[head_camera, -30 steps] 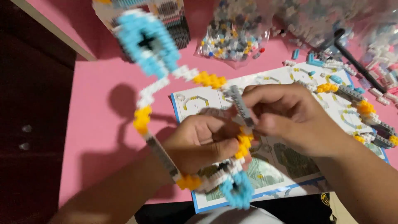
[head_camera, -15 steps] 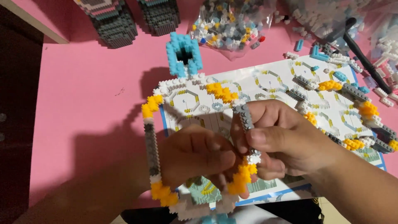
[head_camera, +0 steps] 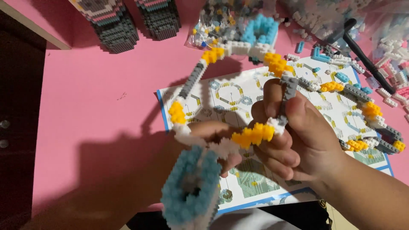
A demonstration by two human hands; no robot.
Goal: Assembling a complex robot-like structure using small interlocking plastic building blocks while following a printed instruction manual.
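Note:
I hold up a ring built of small bricks (head_camera: 194, 79), with grey, yellow, white and light blue sections, above an open instruction sheet (head_camera: 238, 98). My right hand (head_camera: 294, 136) grips its grey bar and yellow stretch on the right side. My left hand (head_camera: 208, 142) pinches the white stretch near a blue block cluster (head_camera: 187, 191) close to the camera. Another blue cluster (head_camera: 260, 32) sits at the ring's far side. A second curved brick chain (head_camera: 366, 110) lies on the sheet's right part.
The pink table (head_camera: 98, 93) carries two dark stacked brick builds (head_camera: 115, 25) at the back left, a clear bag of loose bricks (head_camera: 217, 21) at the back centre, and scattered bricks plus a black tool (head_camera: 362, 49) at the back right. A dark cabinet (head_camera: 17, 110) is left.
The ring has turned in my hands: the blue cluster that was far now sits farther back, and the other blue cluster swung up close to the camera.

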